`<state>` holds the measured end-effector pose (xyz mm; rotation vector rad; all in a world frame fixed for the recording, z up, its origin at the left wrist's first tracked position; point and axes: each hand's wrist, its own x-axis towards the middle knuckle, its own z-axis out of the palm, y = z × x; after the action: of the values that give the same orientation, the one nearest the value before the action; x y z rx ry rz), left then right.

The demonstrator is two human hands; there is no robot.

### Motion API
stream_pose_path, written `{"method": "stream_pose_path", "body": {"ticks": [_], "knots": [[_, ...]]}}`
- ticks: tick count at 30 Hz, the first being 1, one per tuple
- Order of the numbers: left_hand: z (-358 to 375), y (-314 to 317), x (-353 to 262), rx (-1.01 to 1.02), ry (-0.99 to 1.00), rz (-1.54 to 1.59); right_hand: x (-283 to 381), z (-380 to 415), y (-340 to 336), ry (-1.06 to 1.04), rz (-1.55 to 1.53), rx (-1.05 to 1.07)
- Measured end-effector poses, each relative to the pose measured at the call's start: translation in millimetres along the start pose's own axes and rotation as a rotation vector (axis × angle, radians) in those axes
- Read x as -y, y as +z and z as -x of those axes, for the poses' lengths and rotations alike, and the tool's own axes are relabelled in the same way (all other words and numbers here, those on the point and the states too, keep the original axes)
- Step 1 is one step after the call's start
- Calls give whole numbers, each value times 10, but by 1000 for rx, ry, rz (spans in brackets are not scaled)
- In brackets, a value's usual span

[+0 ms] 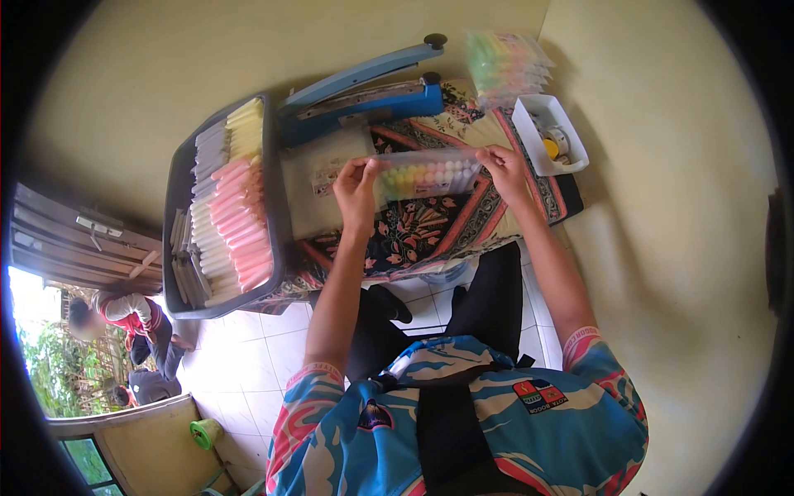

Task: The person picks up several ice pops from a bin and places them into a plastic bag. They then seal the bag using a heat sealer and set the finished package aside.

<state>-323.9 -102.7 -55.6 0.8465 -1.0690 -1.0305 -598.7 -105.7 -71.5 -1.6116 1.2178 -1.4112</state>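
While both hands are working above the patterned cloth (430, 227) covering the bench, the left hand (357, 192) is pinching one end of a clear packet of coloured sticks (426, 175), fingers closed on its edge. The right hand (504, 169) is gripping the opposite end, fingers likewise closed on the packet. The packet is being held level between the two hands, just in front of the blue sealing press (364, 95), whose arm is standing raised. A dark tray (178, 190) of pink, white and yellow sticks is lying to the left of the hands. A stack of filled packets (504, 66) is sitting behind a small white box (546, 112) at the right.
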Motion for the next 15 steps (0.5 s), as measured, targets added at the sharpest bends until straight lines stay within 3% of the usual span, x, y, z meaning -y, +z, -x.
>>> {"method": "stream_pose_path", "body": {"ticks": [3,9,15], "knots": [[-12,5,-17,3,1,-7,124,20,-3,40,178,-10],[-42,-19,7,15,32,-69,281,1,120,-142,-136,-44],[-61,4,9,2,69,-59,447,-88,-162,-248,192,171]]}}
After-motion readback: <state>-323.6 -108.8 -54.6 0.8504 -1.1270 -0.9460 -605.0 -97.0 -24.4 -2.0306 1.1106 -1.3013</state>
